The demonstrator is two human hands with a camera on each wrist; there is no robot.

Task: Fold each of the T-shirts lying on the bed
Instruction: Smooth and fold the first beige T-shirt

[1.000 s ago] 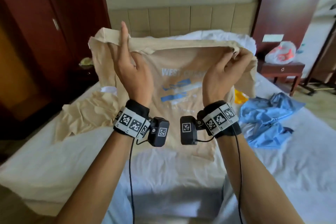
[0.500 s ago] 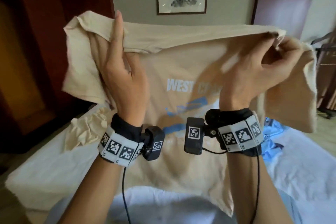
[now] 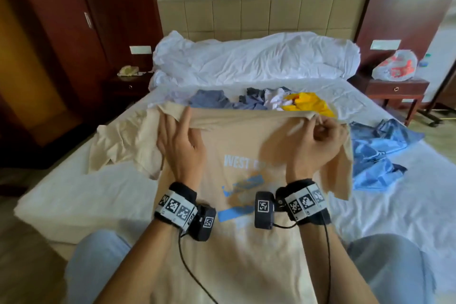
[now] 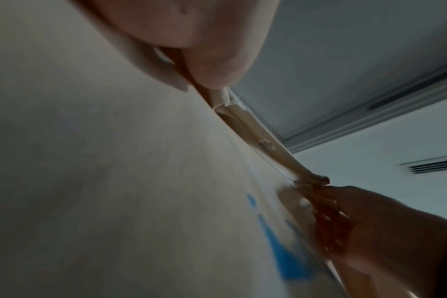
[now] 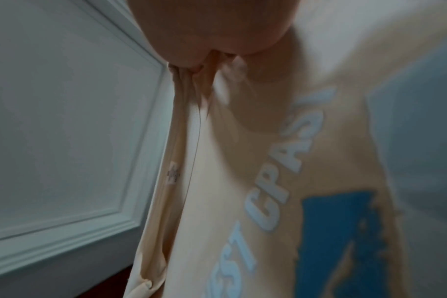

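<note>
A beige T-shirt [image 3: 237, 145] with blue "WEST" print hangs stretched between my two hands above the near part of the bed [image 3: 74, 200], its lower part draped toward my lap. My left hand [image 3: 177, 140] pinches the shirt's top edge at the left. My right hand [image 3: 318, 138] grips the same edge at the right with curled fingers. The left wrist view has the beige T-shirt [image 4: 115, 181] filling it, pinched between thumb and finger. In the right wrist view the beige T-shirt [image 5: 268, 161] bunches under my fingers. A second beige shirt [image 3: 118, 140] lies crumpled at the left.
A light blue garment [image 3: 380, 153] lies crumpled on the right of the bed. Blue-grey, white and yellow clothes [image 3: 271, 101] are heaped behind the held shirt. A rumpled white duvet [image 3: 256, 57] lies at the headboard. Nightstands [image 3: 394, 91] flank the bed.
Both hands have come down from head height with the beige shirt stretched between them. The shirt's top edge is now low over the bed.
</note>
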